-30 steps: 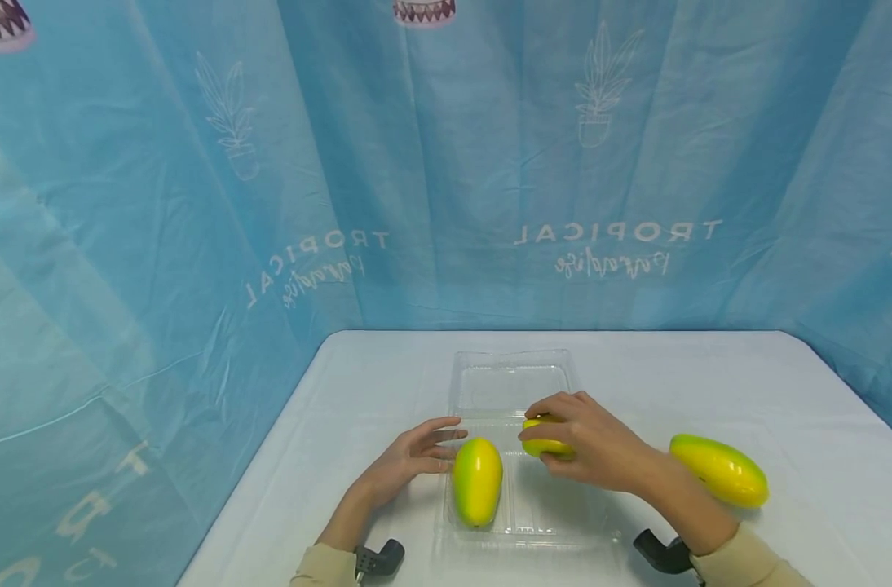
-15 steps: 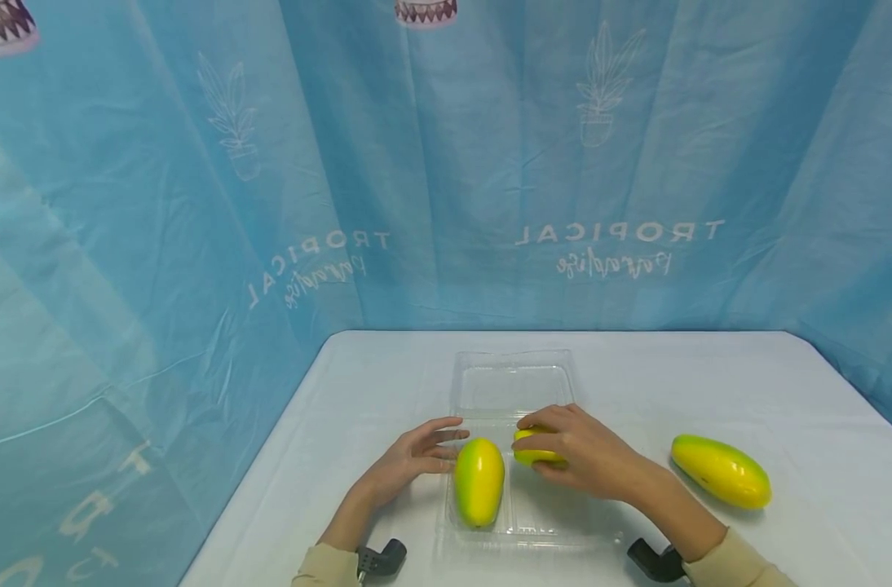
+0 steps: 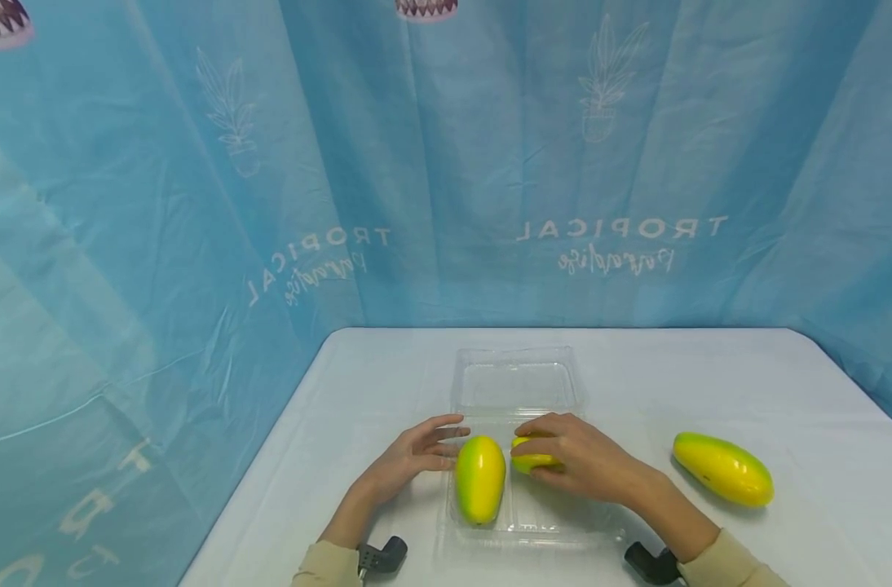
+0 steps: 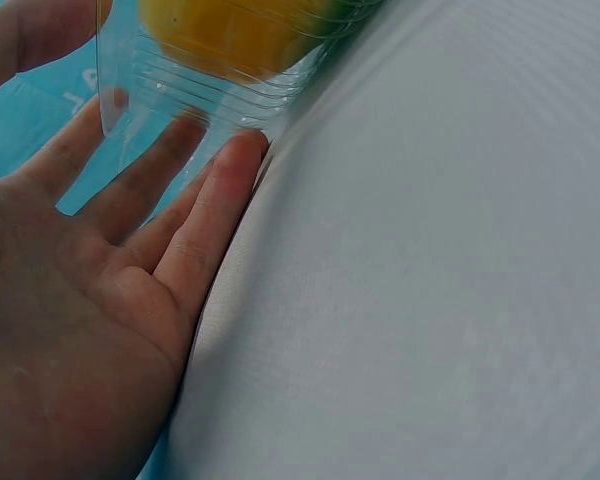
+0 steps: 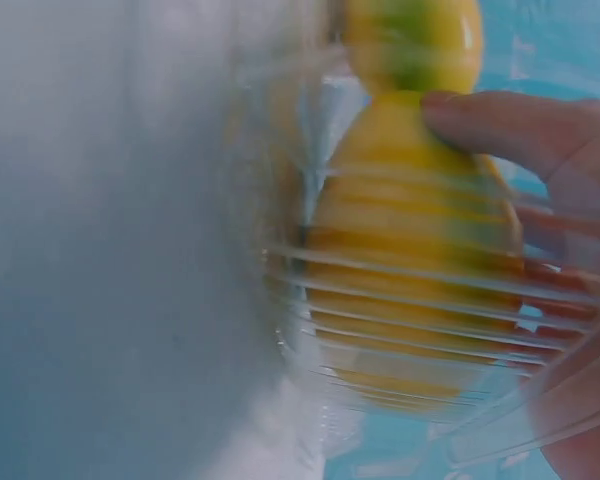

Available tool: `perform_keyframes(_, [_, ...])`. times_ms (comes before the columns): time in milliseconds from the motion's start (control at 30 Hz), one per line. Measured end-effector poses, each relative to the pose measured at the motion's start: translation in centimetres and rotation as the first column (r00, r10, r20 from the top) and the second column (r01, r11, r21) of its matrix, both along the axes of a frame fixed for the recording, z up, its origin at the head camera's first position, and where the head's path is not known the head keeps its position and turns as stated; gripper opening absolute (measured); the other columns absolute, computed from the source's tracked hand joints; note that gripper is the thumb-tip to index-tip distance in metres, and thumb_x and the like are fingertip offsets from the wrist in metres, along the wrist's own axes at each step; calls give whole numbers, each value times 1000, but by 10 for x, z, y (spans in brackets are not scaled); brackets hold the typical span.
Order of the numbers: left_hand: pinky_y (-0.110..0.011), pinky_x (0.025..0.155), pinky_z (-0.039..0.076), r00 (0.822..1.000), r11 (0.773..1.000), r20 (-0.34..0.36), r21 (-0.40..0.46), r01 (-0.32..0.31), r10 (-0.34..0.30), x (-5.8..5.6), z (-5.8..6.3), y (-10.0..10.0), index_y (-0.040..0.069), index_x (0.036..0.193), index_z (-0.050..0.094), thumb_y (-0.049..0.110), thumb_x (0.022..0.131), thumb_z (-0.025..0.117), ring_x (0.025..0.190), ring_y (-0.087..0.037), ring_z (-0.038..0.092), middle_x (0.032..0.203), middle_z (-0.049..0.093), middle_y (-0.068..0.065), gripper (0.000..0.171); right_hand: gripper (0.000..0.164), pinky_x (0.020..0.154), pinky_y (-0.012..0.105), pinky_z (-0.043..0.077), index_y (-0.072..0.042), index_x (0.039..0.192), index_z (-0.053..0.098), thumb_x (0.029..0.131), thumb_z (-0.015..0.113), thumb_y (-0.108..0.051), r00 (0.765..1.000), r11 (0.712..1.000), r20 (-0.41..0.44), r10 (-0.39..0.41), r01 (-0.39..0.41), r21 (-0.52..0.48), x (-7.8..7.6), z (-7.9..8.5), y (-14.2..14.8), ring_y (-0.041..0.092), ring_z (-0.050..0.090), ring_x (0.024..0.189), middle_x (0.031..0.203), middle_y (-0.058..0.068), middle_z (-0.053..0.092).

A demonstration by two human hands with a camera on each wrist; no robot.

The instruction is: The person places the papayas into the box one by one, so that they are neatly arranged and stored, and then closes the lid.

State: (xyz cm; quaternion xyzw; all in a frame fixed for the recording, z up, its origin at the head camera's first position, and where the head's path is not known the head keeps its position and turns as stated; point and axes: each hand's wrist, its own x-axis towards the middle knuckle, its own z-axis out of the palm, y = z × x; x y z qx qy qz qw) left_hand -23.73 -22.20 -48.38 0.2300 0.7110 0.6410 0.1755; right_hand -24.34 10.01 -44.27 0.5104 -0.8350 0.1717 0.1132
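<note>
A clear plastic clamshell box point(image 3: 556, 514) lies with its lid folded back on the table. One yellow-green mango point(image 3: 479, 481) sits lengthwise in its left half. My right hand point(image 3: 593, 461) grips a second mango point(image 3: 532, 461) inside the box, to the right of the first; the right wrist view shows it through the ribbed wall, with the thumb on top. The fingers of my left hand point(image 3: 417, 456) are spread and mostly straight, and in the left wrist view the fingertips point(image 4: 242, 150) touch the box's left wall.
A third mango point(image 3: 723, 470) lies on the white table point(image 3: 373, 383) to the right of the box. The lid point(image 3: 515, 383) reaches toward the table's far edge. Blue printed curtains point(image 3: 461, 179) hang behind and at the sides.
My right hand has moved slightly left and down with its mango, closer to the mango in the left half. My left hand stays at the box's left side.
</note>
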Motion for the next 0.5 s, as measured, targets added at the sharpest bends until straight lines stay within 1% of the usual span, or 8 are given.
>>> perform_keyframes(133, [-43,95,46,1000,1000,-9,-2,0,0,0,0,0,14,148,37,14,93,58,119,-28,55,142,47,-9,59,30,95,42,45,-29,113,71,83,77,-26,1000,1000,18,-14,14,12,-1,-2,0,16,53,116,126,-3,60])
perform_keyframes(300, [-43,95,46,1000,1000,-22,-11,2,-2,-1,-1,-1,12,148,36,13,93,58,120,-29,54,142,48,-10,59,30,96,41,44,-30,114,70,85,75,-28,999,999,32,-32,32,29,-1,-3,0,16,52,118,128,-3,59])
perform_keyframes(500, [-42,95,46,1000,1000,-29,-12,3,-4,-1,-1,-1,15,147,38,13,93,58,120,-29,54,141,48,-10,58,32,96,43,44,-30,117,70,85,74,-30,999,999,45,-26,25,28,-1,-3,1,15,52,118,129,-3,59])
